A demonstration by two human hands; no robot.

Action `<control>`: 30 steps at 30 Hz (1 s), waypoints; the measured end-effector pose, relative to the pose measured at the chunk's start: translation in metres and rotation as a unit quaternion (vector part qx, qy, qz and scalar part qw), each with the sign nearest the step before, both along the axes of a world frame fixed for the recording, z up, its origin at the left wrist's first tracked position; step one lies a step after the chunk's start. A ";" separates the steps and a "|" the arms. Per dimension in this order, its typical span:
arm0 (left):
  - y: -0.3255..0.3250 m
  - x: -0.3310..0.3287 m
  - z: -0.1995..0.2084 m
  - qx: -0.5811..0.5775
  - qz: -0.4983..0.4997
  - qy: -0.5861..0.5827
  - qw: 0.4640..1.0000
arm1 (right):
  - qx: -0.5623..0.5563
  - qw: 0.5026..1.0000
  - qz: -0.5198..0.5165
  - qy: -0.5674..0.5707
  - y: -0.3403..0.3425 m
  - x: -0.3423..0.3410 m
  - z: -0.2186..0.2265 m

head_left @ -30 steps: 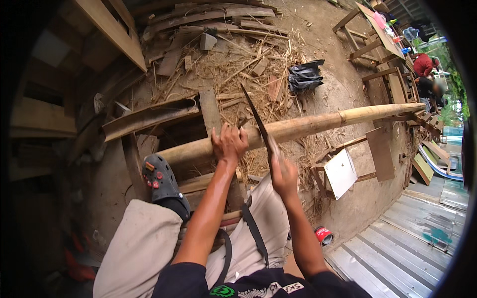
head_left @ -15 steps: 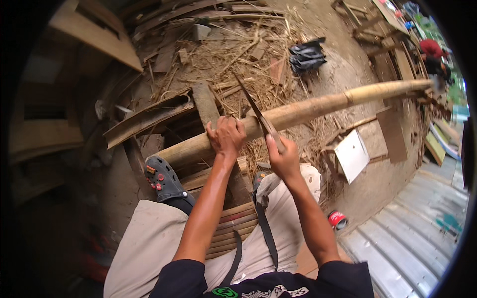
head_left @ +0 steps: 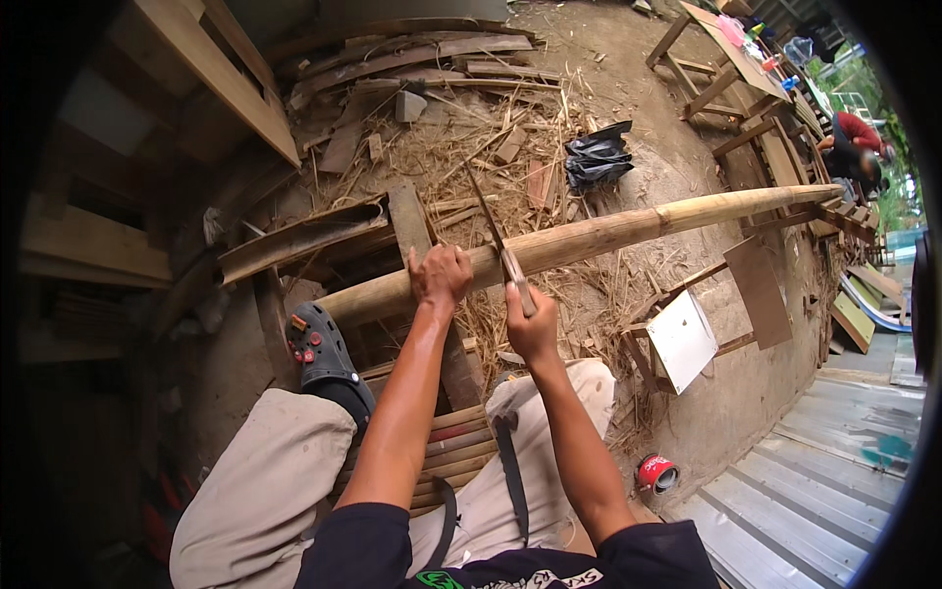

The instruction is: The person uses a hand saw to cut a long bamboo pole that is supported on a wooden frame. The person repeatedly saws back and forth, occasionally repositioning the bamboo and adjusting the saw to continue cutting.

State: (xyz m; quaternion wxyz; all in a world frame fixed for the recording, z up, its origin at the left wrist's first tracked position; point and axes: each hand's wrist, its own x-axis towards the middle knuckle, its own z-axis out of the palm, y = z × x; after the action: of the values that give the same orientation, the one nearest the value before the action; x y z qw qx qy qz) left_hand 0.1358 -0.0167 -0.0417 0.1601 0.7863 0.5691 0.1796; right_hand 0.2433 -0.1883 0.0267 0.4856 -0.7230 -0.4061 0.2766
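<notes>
A long bamboo pole [head_left: 608, 229] lies across a wooden support and runs from the lower left to the far right. My left hand [head_left: 441, 275] is closed over it, fingers wrapped round the top. Just right of that hand, the narrow dark blade of a handsaw [head_left: 486, 211] crosses the pole, its tip pointing away from me. My right hand [head_left: 533, 327] grips the saw's wooden handle. Beside the pole's left end is my foot in a dark grey clog [head_left: 324, 344]. How deep the blade sits in the bamboo cannot be made out.
A split bamboo piece [head_left: 304, 238] lies beside the upright board [head_left: 409, 221]. Straw and scrap wood litter the ground beyond, near a black plastic bag [head_left: 599, 155]. To the right are a white panel [head_left: 682, 339], a red can [head_left: 656, 473] and another person [head_left: 854, 152].
My right hand and the saw have shifted left and slightly toward me, with the blade still across the pole. My left hand keeps its hold. The whole view has shifted a little.
</notes>
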 end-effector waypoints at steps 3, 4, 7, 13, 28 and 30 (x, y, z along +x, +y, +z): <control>0.004 0.002 -0.002 0.003 -0.010 -0.008 1.000 | 0.001 1.000 0.002 0.008 -0.081 -0.008 0.034; 0.004 0.003 -0.005 -0.014 -0.007 -0.001 1.000 | 0.020 1.000 0.015 0.006 -0.117 -0.013 0.053; 0.005 0.007 -0.014 0.058 0.008 -0.032 0.998 | 0.000 1.000 0.010 0.027 -0.146 -0.013 0.074; -0.001 0.000 -0.011 0.060 -0.017 -0.029 0.998 | -0.005 0.998 0.003 0.055 -0.009 0.010 0.007; 0.007 -0.001 -0.015 0.038 -0.034 -0.035 0.998 | -0.005 0.999 0.026 0.047 -0.049 -0.001 -0.003; 0.008 0.000 -0.011 0.048 -0.031 -0.039 0.998 | -0.029 0.999 0.023 0.018 -0.114 -0.011 0.019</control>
State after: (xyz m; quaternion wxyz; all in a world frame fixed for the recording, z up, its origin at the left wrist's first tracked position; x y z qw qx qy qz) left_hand 0.1356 -0.0088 -0.0530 0.1496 0.8025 0.5289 0.2321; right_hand 0.2321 -0.3019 0.0462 0.4654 -0.7219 -0.4059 0.3123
